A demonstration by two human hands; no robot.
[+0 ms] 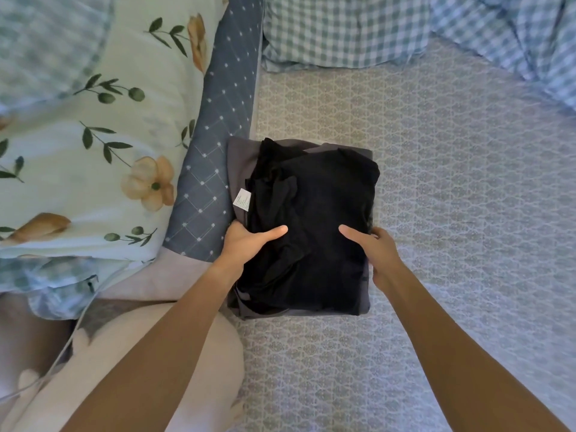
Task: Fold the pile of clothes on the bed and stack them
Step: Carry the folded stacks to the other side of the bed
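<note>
Nearest the camera are two bare arms reaching forward over the bed (436, 182). The left hand (246, 241) holds the left side of the stack of clothes (311, 229). Its thumb lies on top of the black cloth and its fingers curl down around the edge, so it has a real hold. The right hand (374, 251) does the same on the right side: thumb on top, fingers tucked around and under the edge. The stack sits right between the two hands.

On top, under both thumbs, is a black folded piece (321, 194), a bit lumpy. Under it lies a grey folded piece (240, 157), which peeks out past the black one on the far-left side and at the near edge. A small white tag (242, 199) sticks out just beyond the left hand.

It looks like the folding is nearly done, and the step now is squaring up or moving the stack. The next move would need both hands to press in evenly and lift together, or the loose black folds could slide off.

Left of the left hand is a flowered pillow (109, 135) with a blue dotted edge. Far beyond the stack are checked pillows (343, 32).
</note>
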